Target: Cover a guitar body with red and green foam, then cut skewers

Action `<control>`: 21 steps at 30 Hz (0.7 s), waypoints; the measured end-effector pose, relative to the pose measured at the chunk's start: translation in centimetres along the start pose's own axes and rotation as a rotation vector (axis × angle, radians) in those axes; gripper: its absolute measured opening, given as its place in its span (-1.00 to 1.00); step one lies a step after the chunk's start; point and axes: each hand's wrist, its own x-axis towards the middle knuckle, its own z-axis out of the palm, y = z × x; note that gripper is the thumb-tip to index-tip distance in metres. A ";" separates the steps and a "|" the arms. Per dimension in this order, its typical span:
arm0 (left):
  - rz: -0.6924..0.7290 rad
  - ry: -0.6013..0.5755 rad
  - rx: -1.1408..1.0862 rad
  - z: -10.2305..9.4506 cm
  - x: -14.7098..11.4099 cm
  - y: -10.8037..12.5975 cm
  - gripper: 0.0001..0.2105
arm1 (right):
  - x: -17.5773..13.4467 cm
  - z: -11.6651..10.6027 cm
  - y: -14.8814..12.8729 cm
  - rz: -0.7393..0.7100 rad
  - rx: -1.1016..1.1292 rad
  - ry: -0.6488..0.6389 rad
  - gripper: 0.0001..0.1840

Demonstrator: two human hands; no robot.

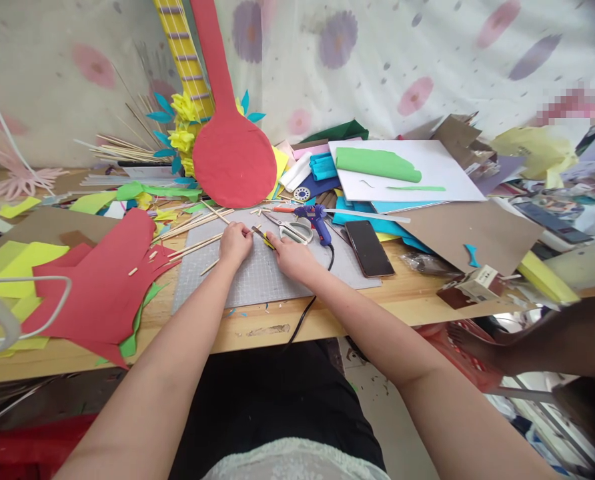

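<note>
My left hand (236, 243) is closed on a thin wooden stick (221, 215) over the grey cutting mat (257, 287). My right hand (295, 257) grips a yellow craft knife (266, 240), its blade pointing toward the left fingertips. More wooden sticks (191, 249) lie just left of my left hand. Beyond my right hand rest scissors with pale handles (297, 231) and a blue glue gun (313, 217) with a clear glue stick in its back. How far the blade touches the stick is too small to tell.
A red paper guitar-like shape (235, 163) stands behind the mat. A phone (369, 248) lies to the right, near a white board with green paper (377, 167). Red foam sheet (97, 280) covers the left side. The glue gun's black cord (305, 313) hangs over the front edge. Another person's leg (542, 347) is at right.
</note>
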 end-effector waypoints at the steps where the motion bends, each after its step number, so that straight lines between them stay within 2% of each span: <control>1: -0.002 -0.003 0.005 -0.1 0.0 0.0 -0.93 | 0.0 0.0 0.0 -0.001 -0.004 -0.003 -0.43; 13: -0.020 -0.014 0.014 -0.1 0.1 0.2 -0.92 | -0.3 -0.3 0.0 -0.026 -0.029 -0.030 -0.41; 21: -0.003 -0.037 0.043 -0.3 -0.1 0.3 -0.91 | 1.8 -0.8 -0.8 -0.040 -0.027 -0.008 -0.39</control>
